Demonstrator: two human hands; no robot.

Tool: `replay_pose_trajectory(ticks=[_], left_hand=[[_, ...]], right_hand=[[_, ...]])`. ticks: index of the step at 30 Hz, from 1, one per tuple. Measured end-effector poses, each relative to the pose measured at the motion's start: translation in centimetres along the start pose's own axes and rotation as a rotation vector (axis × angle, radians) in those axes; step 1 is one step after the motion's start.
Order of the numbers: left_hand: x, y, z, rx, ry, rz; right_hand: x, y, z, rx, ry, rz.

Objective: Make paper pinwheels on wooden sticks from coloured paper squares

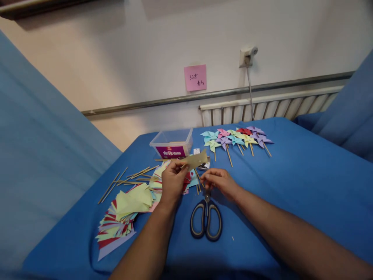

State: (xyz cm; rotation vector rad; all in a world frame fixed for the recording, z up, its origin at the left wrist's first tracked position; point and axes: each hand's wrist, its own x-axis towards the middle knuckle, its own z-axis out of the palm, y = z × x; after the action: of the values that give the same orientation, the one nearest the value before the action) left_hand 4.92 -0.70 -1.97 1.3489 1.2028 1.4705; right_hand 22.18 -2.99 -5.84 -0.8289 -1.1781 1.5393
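Observation:
My left hand (pixel 174 181) pinches a pale yellow sheet of paper (pixel 196 159) between thumb and fingers, raised above the blue-covered table. Just right of it, my right hand (pixel 217 179) is closed with thumb and fingertips together; what they hold, if anything, is too small to make out. Below my right hand lies a pair of scissors (pixel 206 223) with dark handles toward me, its blades mostly hidden by the hand. Behind the paper sits a small open box (pixel 205 165) with dark little items, partly covered.
Coloured paper sheets (pixel 132 204) lie fanned out at the left, with loose wooden sticks (pixel 113 184) beyond them. A clear plastic tub (pixel 171 144) stands at the back. Several finished paper pinwheels (pixel 224 142) rest at the back right. Blue curtains (pixel 43 136) hang on both sides.

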Motion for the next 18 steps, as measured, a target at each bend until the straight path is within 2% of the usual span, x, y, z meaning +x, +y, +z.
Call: replay_pose_trajectory(ticks=[2, 4, 7, 10, 12, 14, 16, 18], left_hand=[[-0.3, 0.3, 0.6, 0.108, 0.019, 0.117], [-0.5, 0.8, 1.2, 0.257, 0.013, 0.215], [-0.5, 1.8, 2.1, 0.489, -0.017, 0.352], [-0.3, 2.0, 3.2, 0.583, -0.092, 0.408], [-0.2, 1.5, 4.2, 0.504, -0.125, 0.389], [-0.2, 0.6, 5.3, 0.282, -0.096, 0.303], [-0.4, -0.2, 6.2, -0.046, -0.034, 0.120], [-0.7, -0.7, 6.6, -0.308, -0.054, -0.092]], right_hand=[[-0.2, -0.7, -0.4, 0.179, -0.057, 0.031], [-0.2, -1.2, -0.8, 0.318, -0.051, 0.038], [0.0, -1.6, -1.7, 0.345, 0.078, -0.002], [0.2, -1.5, -2.8, 0.271, 0.217, -0.050], [0.3, -1.3, -3.4, 0.251, 0.266, -0.060], [0.4, -1.0, -3.9, 0.253, 0.296, -0.062], [0.4, -0.7, -4.1, 0.273, 0.328, -0.072], [0.6, -0.4, -4.1, 0.299, 0.357, -0.076]])
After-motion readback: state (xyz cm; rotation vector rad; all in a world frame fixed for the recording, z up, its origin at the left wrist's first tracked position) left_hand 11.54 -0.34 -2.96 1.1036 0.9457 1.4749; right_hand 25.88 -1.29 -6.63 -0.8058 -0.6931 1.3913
